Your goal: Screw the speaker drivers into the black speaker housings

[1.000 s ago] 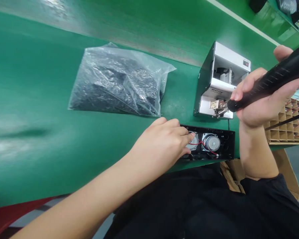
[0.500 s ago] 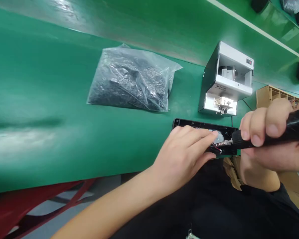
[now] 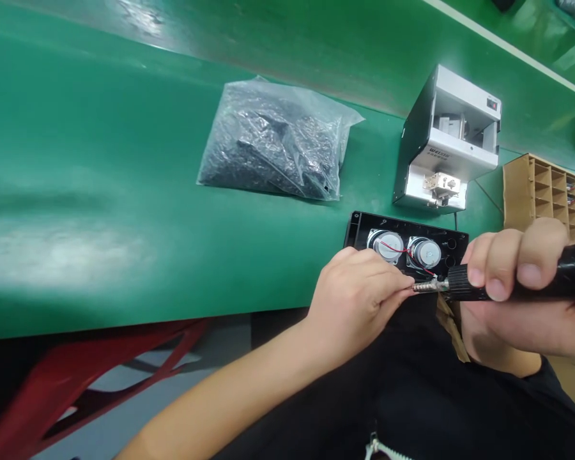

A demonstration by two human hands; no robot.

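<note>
My right hand (image 3: 517, 294) is wrapped round the black handle of an electric screwdriver (image 3: 460, 282), whose metal bit points left. At the tip of that bit, the thumb and fingers of my left hand (image 3: 352, 303) are pinched together. Anything between those fingertips is too small to make out. Just beyond lies a black plastic housing (image 3: 359, 231) at the table edge, partly covered by my hands. Inside it sit two round speakers, a left one (image 3: 389, 246) and a right one (image 3: 427, 253), joined by thin red and black wires (image 3: 397, 250).
A clear plastic bag (image 3: 273, 144) of dark parts lies on the green table (image 3: 100, 172). Behind the housing stands a silver and black machine (image 3: 453, 144). A cardboard compartment box (image 3: 520, 191) is at right, and a red stool (image 3: 124, 358) below the table edge.
My pinched left fingers and the screwdriver tip have moved from over the housing to its near edge. Both speakers now show. The whole view has shifted slightly.
</note>
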